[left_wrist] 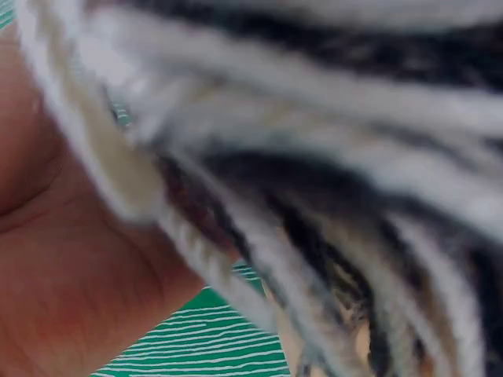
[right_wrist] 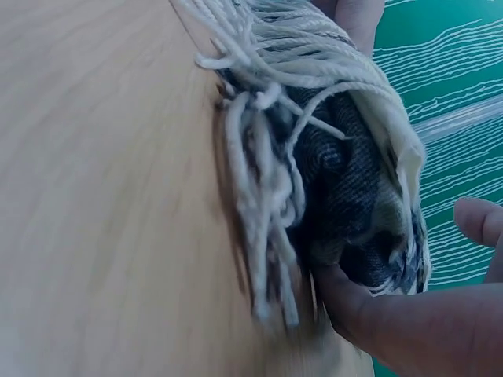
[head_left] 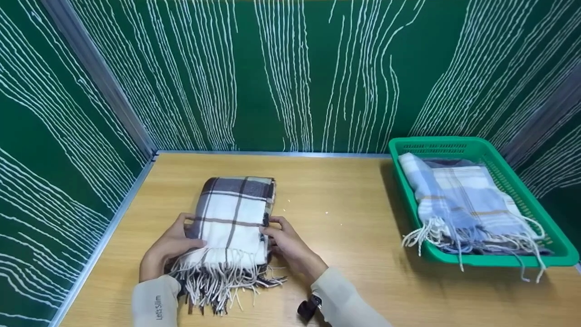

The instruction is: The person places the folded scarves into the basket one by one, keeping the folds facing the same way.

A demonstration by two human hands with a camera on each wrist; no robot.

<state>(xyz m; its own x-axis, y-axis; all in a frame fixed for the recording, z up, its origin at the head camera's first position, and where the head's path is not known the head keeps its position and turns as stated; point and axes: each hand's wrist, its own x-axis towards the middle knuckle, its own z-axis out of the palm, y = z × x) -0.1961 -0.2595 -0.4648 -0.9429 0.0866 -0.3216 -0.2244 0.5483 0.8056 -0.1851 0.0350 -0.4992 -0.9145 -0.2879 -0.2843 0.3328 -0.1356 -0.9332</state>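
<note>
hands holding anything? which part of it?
Both hold the folded plaid scarf on the table: left hand grips its left edge, right hand its right edge, near the fringe.

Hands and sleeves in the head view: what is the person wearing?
Both hands, left and right, are bare, with no gloves. Cream long sleeves cover both arms; the left cuff carries small dark lettering. A small black device sits at the right wrist.

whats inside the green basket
The basket holds a folded blue and white plaid scarf, its fringe hanging over the near rim. A darker layer shows beneath it, but the top scarf covers it, so what else lies underneath cannot be seen.
</note>
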